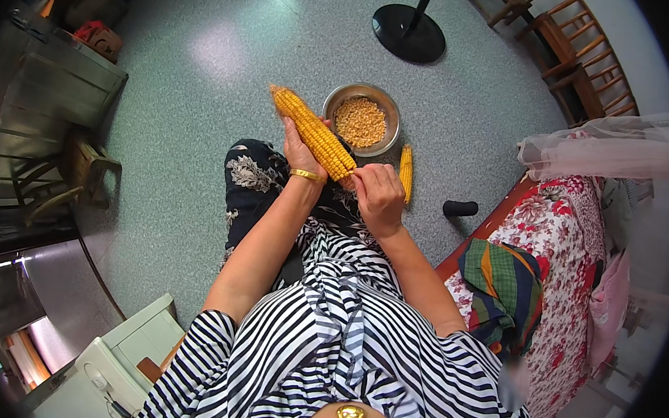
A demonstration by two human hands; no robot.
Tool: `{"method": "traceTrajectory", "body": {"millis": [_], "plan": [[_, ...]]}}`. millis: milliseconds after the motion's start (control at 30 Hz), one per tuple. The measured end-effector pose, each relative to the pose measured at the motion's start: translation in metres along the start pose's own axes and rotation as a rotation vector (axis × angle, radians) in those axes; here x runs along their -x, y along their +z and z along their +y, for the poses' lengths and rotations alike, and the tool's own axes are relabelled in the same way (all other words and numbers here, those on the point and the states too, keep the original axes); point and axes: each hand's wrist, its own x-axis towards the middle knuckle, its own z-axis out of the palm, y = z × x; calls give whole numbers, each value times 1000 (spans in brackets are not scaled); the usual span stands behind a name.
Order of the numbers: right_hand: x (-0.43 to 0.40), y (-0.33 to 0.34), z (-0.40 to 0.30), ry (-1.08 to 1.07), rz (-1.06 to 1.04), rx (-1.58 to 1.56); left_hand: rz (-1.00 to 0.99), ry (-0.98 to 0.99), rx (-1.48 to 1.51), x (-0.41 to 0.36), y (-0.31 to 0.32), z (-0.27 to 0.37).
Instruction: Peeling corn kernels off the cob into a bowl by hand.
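Note:
A large ear of yellow corn [315, 132] slants over my lap, with dry silk at its far tip. My left hand [302, 147] holds it from the left side, the palm beneath the cob. At its near end, the thumb and fingertips of my right hand [378, 196] pinch the butt of the ear. Just beyond the ear, a round metal bowl [397, 105] on the floor contains loose corn kernels [360, 121]. A second, slimmer ear of corn [406, 173] lies on the floor to the right of the bowl. My fingers partly hide the held ear's near end.
A black round stand base [408, 33] is on the speckled floor [213, 99] ahead. Wooden chairs [582, 57] line the far right wall. To my right is a bed with a floral cover [565, 310]. A wooden chair [78, 171] stands at the left.

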Motion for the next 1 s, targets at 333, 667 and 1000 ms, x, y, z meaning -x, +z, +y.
{"method": "traceTrajectory", "body": {"millis": [333, 667, 1000], "plan": [[8, 16, 7, 667, -54, -579, -35, -11, 78, 2, 0, 1], [-37, -31, 7, 483, 238, -429, -45, -122, 150, 10, 7, 17], [-34, -8, 66, 497, 37, -188, -61, -12, 106, 5, 7, 10]]}}
